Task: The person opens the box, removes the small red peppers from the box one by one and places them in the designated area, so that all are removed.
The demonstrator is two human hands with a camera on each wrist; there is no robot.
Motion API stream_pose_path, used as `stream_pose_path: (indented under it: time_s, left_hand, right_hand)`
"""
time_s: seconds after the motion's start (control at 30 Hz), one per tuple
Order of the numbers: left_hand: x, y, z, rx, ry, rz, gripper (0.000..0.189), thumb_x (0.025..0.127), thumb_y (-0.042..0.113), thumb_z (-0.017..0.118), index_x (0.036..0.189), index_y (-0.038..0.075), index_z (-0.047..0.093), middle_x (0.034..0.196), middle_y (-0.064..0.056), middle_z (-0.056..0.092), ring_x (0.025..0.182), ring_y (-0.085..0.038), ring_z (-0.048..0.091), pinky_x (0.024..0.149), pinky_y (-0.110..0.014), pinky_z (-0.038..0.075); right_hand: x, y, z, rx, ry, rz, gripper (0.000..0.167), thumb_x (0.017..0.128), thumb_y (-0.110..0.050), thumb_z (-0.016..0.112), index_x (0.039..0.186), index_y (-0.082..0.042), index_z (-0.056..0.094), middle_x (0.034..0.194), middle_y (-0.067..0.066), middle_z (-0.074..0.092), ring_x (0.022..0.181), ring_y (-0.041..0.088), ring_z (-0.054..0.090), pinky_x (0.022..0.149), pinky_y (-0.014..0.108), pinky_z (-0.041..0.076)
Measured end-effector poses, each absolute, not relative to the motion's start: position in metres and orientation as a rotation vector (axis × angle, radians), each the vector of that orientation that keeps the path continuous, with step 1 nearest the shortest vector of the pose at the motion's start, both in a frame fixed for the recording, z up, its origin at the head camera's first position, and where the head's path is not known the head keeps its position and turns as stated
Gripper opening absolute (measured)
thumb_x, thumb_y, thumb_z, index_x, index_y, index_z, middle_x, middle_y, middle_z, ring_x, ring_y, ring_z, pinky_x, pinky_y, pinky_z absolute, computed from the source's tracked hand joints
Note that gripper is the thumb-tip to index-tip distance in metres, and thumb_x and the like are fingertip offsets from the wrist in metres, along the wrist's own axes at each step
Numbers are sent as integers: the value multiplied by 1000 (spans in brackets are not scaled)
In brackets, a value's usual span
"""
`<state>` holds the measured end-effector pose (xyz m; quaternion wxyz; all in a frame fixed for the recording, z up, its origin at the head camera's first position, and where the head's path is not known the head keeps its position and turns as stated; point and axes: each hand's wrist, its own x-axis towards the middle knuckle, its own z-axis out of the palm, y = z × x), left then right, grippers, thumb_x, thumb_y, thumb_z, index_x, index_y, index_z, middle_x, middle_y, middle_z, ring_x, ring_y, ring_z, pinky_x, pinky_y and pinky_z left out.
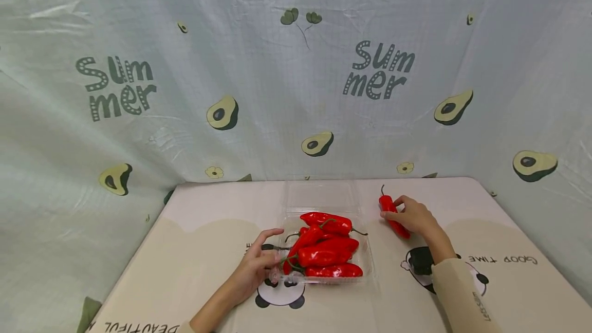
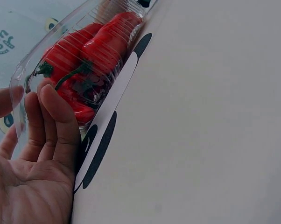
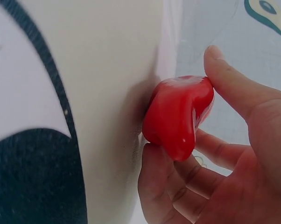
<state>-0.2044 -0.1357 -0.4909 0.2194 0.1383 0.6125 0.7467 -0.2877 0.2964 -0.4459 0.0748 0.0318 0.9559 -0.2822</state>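
Observation:
A clear plastic box [image 1: 370,266] holds several red peppers [image 1: 324,253] with green stems. At its left side, my left hand [image 1: 256,263] grips the rim, thumb and bent fingers around the edge. The left wrist view shows those fingers [image 2: 61,116] against the see-through wall, peppers behind it. To the right of the box, my right hand [image 1: 416,217] pinches a single red pepper [image 1: 387,204] between thumb and fingers. This pepper's stem points away from me, and its blunt tip [image 3: 180,144] faces the right wrist camera, close to the tabletop.
The box's lid [image 1: 321,194] lies folded back behind it. The pale tabletop [image 1: 199,266] carries printed pandas and lettering. A light cloth [image 1: 268,66] with avocado prints hangs behind the table and along its sides.

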Motion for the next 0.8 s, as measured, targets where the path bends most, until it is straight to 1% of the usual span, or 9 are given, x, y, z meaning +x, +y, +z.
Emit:
stream_pose_path:
  time_s: [0.23,0.47,0.8]
  left_hand:
    - [-205,-136,-492,387,1684,2070,63,102,10,52,158,12,23,75,11,61,68,-5,55,69,-25,51]
    - [-207,-135,-491,406,1698,2073,66,101,9,52,159,8,21,75,9,62,65,-6,56,68,-26,51]
    - [-205,-135,-491,368,1721,2061,63,100,9,51,158,11,25,74,10,62,69,-7,56,70,-26,50]
  right_hand:
    - [-287,294,-449,100,2863,-840,71,90,-47,74,133,5,52,121,31,62,100,38,62,76,44,59]
    - [-286,292,-446,107,2880,-814,74,89,-49,74,133,7,54,121,31,62,99,39,61,76,44,58]
    - [-283,290,-445,115,2887,-793,74,89,-50,74,133,6,55,120,30,63,98,37,61,73,42,56]
